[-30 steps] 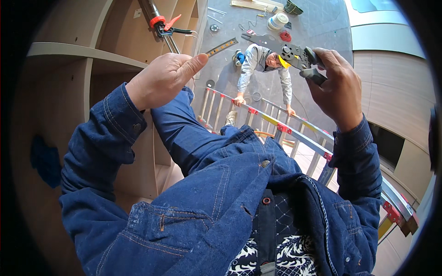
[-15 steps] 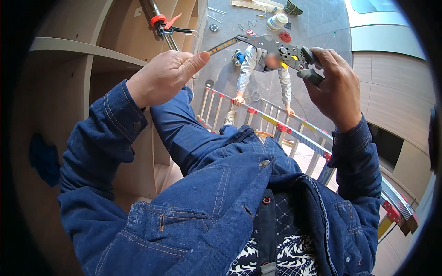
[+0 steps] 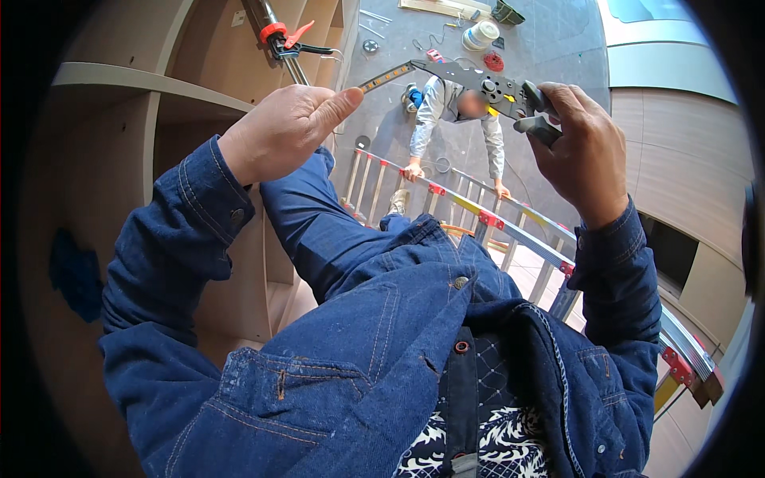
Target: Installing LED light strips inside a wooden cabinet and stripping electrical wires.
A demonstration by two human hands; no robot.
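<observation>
Between the thumb and fingers of my left hand (image 3: 296, 127) is one end of a short LED strip (image 3: 388, 77), a narrow band with a row of small yellowish squares. My right hand (image 3: 580, 143) is wrapped round the dark grey handles of wire strippers (image 3: 488, 85), a flat black tool with round holes and yellow parts. The strippers' narrow nose points left and meets the strip's far end. Whether the jaws bite on the strip is too small to tell. Both hands are raised in front of my chest, the tool level between them.
Below me, a co-worker (image 3: 468, 107) grips an aluminium ladder (image 3: 458, 205) with red joints. A caulking gun (image 3: 288, 44) leans in the wooden shelving (image 3: 151, 84) on my left. A white bucket (image 3: 480, 37) and a red coil (image 3: 493, 61) lie on the grey floor.
Hardly anything differs. My right hand and the strippers have shifted very slightly, while my left hand keeps its pinch on the strip.
</observation>
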